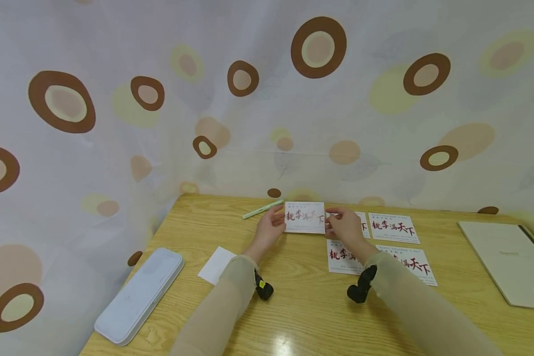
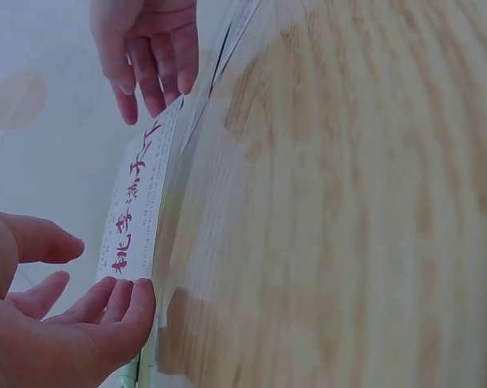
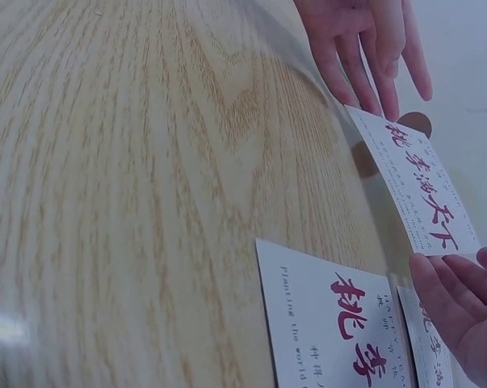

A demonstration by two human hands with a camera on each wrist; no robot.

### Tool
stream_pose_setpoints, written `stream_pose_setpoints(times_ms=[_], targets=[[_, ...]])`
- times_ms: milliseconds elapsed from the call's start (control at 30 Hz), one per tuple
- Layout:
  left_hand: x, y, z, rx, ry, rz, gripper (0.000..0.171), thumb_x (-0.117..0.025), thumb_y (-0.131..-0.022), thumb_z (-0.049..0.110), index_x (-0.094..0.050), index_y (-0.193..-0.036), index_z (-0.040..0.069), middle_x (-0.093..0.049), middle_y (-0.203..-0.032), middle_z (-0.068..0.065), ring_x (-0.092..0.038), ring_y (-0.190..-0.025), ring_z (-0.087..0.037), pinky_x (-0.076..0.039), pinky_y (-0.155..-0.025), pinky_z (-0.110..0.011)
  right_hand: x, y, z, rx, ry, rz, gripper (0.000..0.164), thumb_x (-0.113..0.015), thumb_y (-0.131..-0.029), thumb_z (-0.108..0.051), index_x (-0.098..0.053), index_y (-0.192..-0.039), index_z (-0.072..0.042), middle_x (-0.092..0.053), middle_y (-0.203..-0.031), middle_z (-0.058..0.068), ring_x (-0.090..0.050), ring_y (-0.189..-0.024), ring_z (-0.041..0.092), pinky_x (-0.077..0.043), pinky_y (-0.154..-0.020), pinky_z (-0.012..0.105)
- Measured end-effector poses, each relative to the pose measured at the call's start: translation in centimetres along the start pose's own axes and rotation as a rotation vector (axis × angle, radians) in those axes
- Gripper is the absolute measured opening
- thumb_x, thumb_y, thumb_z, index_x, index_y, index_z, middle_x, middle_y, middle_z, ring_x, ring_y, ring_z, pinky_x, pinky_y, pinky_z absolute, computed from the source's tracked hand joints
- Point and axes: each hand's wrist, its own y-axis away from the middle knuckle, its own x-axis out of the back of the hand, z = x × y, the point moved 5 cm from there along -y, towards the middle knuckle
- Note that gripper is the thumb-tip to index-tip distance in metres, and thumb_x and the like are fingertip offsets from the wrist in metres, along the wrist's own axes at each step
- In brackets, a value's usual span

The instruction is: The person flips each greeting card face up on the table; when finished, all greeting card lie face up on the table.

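In the head view a white card with red brush lettering (image 1: 304, 217) faces me near the table's back edge, between the two hands. At its left edge are the fingertips of my left hand (image 1: 269, 227). My right hand (image 1: 346, 227) has its fingertips at the opposite edge. In the left wrist view, the left thumb (image 2: 61, 246) stands apart from the fingers, which look fairly straight. The right hand (image 2: 158, 44) extends its fingers down toward the card there. Whether the card touches the table cannot be told. Several matching cards (image 1: 393, 227) lie on the right, some partly behind the right hand and sleeve.
A pale green pen (image 1: 262, 209) lies behind the left hand. Left of the left sleeve is a blank white paper (image 1: 215, 264), with a light-blue case (image 1: 140, 296) farther left. A cream flat box or pad (image 1: 503, 262) lies at the far right. A patterned curtain (image 1: 267, 113) hangs behind the table.
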Motion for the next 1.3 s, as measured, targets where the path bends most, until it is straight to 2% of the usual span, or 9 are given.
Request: stream_pose_setpoints(times_ms=[367,500,867,1133,1300], targets=[[-0.07,-0.21,-0.28,0.036,0.009,0.000,0.056,-0.058,-0.094,-0.001,-0.044,-0.148,0.008,-0.056,-0.138,-0.023,-0.056,-0.126,-0.036,-0.050,-0.102,-0.043,-0.33,-0.26,0.21,-0.004,-0.005,-0.014,0.042,-0.044,-0.100,-0.009,-0.051,-0.141,-0.001,-0.064,-0.116,0.022,-0.069,-0.078,0.016,-0.061,-0.071,0.032],[-0.13,-0.40,-0.44,0.069,0.011,-0.001,0.055,-0.058,-0.096,0.002,-0.044,-0.149,0.010,-0.056,-0.139,-0.022,-0.055,-0.128,-0.035,-0.050,-0.102,-0.043,-0.43,-0.44,0.36,-0.020,-0.029,-0.031,0.044,-0.044,-0.099,-0.008,-0.049,-0.142,-0.002,-0.063,-0.118,0.023,-0.069,-0.078,0.016,-0.061,-0.071,0.032],[-0.14,-0.78,-0.50,0.116,0.030,-0.034,0.057,-0.057,-0.096,0.004,-0.040,-0.151,0.008,-0.055,-0.140,-0.024,-0.053,-0.130,-0.036,-0.051,-0.101,-0.044,-0.60,-0.71,0.43,-0.041,-0.009,-0.064,0.045,-0.044,-0.100,-0.009,-0.046,-0.145,-0.002,-0.060,-0.126,0.026,-0.069,-0.091,0.021,-0.061,-0.074,0.031],[-0.08,-0.84,-0.74,0.138,0.040,-0.037,0.057,-0.057,-0.097,0.004,-0.040,-0.151,0.010,-0.054,-0.140,-0.024,-0.053,-0.131,-0.035,-0.051,-0.101,-0.044,-0.65,-0.64,0.34,-0.041,0.016,-0.074,0.047,-0.044,-0.099,-0.007,-0.045,-0.146,-0.001,-0.061,-0.125,0.027,-0.069,-0.082,0.017,-0.060,-0.071,0.028],[-0.01,-0.95,-0.98,0.138,0.046,-0.045,0.058,-0.057,-0.097,0.005,-0.039,-0.152,0.010,-0.053,-0.141,-0.024,-0.052,-0.131,-0.035,-0.050,-0.102,-0.044,-0.74,-0.57,0.23,-0.034,0.025,-0.095,0.046,-0.043,-0.101,-0.007,-0.043,-0.146,0.000,-0.059,-0.129,0.029,-0.069,-0.093,0.022,-0.060,-0.073,0.027]])
